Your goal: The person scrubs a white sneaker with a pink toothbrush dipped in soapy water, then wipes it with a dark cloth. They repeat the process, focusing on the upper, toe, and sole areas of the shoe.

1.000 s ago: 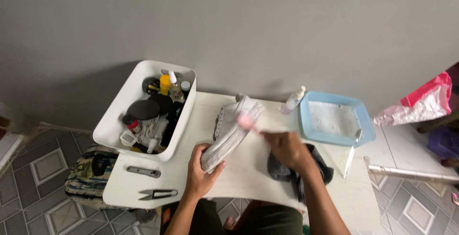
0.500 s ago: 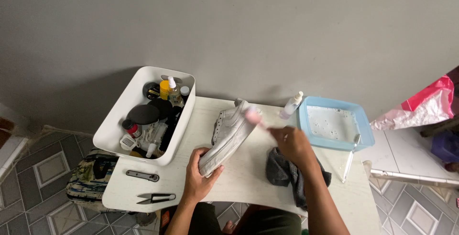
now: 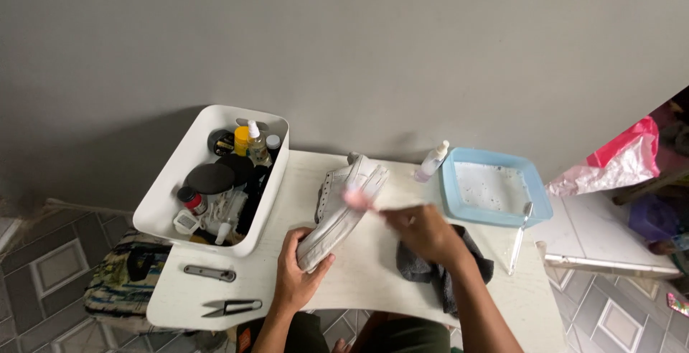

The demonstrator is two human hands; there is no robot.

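My left hand [image 3: 300,268] grips the heel end of a white shoe [image 3: 339,218], holding it tilted on its side over the white table [image 3: 373,281]. My right hand [image 3: 425,232] holds a small brush with a pink head [image 3: 354,198] against the shoe's sole edge; the brush is blurred. A second white shoe [image 3: 334,185] lies just behind the held one. A dark grey cloth [image 3: 439,273] lies under my right forearm.
A white bin [image 3: 166,202] of bottles, tins and brushes stands at the left. A light blue tray [image 3: 494,194] with white liquid sits at the right, a spray bottle [image 3: 432,161] beside it. A metal tool [image 3: 208,273] and small snips [image 3: 231,307] lie at the table's front left. A thin stick [image 3: 519,237] lies right.
My right hand has shifted a little along the shoe with the brush, in a scrubbing motion. The left hand keeps its grip on the shoe.
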